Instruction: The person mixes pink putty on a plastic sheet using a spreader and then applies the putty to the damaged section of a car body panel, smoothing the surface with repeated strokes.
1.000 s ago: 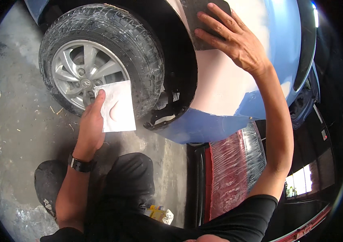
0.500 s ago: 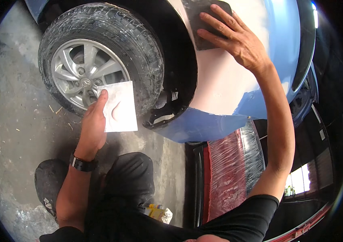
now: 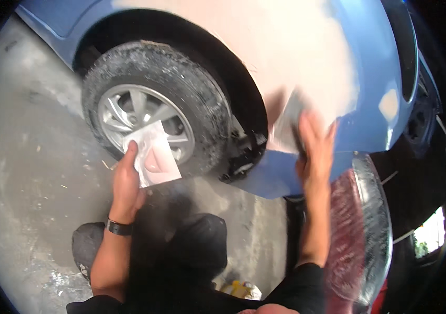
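My left hand grips a white square board by its edge, thumb on top. A smear of pinkish putty lies on the board, which overlaps my view of the wheel. My right hand, blurred by motion, holds a flat grey spreader, tilted against the lower part of the blue car's panel. A broad pale pink filler layer covers that panel above the wheel arch. Some of the right fingers are hidden behind the spreader.
The tyre with its silver rim stands left of the panel, under the dark arch. Concrete floor spreads below. A red car part under clear plastic sheeting sits at the lower right. A yellow-and-white item lies near my knees.
My right hand has come down the panel with the spreader, from flat against the upper part to tilted near the lower edge. The view has shifted, showing more of the arch.
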A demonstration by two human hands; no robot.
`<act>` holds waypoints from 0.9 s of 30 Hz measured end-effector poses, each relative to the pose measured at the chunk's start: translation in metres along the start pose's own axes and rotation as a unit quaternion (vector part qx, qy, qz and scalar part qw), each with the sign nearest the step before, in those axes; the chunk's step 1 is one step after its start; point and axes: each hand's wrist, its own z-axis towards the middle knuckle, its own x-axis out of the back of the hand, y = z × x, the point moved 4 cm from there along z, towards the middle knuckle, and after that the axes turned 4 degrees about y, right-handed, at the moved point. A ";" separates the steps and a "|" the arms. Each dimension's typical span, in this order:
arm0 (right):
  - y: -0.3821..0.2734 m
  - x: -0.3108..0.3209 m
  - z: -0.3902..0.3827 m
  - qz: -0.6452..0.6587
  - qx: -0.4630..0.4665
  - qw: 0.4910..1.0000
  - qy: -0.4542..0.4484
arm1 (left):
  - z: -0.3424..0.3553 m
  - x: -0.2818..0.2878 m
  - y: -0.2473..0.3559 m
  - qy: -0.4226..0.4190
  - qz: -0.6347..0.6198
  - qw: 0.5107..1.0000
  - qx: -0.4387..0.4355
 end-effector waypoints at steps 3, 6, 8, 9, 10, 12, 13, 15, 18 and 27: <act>-0.063 -0.048 -0.095 0.377 -0.200 0.902 0.070 | -0.006 0.000 -0.003 0.042 0.044 0.998 -0.036; -0.107 -0.116 -0.155 0.501 -0.437 0.746 0.021 | -0.014 -0.009 -0.008 0.072 0.108 0.989 -0.069; -0.118 -0.130 -0.144 0.519 -0.405 0.753 0.010 | -0.018 0.000 -0.006 0.099 0.349 0.930 -0.058; -0.119 -0.131 -0.130 0.537 -0.395 0.746 0.011 | -0.021 0.004 -0.004 0.114 0.354 0.925 -0.072; -0.124 -0.126 -0.115 0.503 -0.312 0.805 0.033 | -0.022 0.003 -0.008 0.083 0.432 0.895 -0.075; -0.132 -0.126 -0.103 0.420 -0.192 0.887 0.017 | -0.018 0.001 -0.024 0.013 0.516 0.852 -0.088; -0.135 -0.128 -0.102 0.428 -0.189 0.883 0.023 | -0.020 0.000 -0.032 0.020 0.521 0.848 -0.093; -0.148 -0.137 -0.098 0.292 -0.124 0.947 -0.059 | -0.023 -0.015 -0.047 -0.008 0.565 0.816 -0.121; -0.162 -0.153 -0.121 0.378 -0.095 0.917 -0.083 | -0.026 -0.017 -0.052 0.011 0.601 0.789 -0.130; -0.185 -0.142 -0.160 0.436 0.039 0.893 -0.099 | -0.014 0.002 -0.039 0.113 0.613 0.763 -0.172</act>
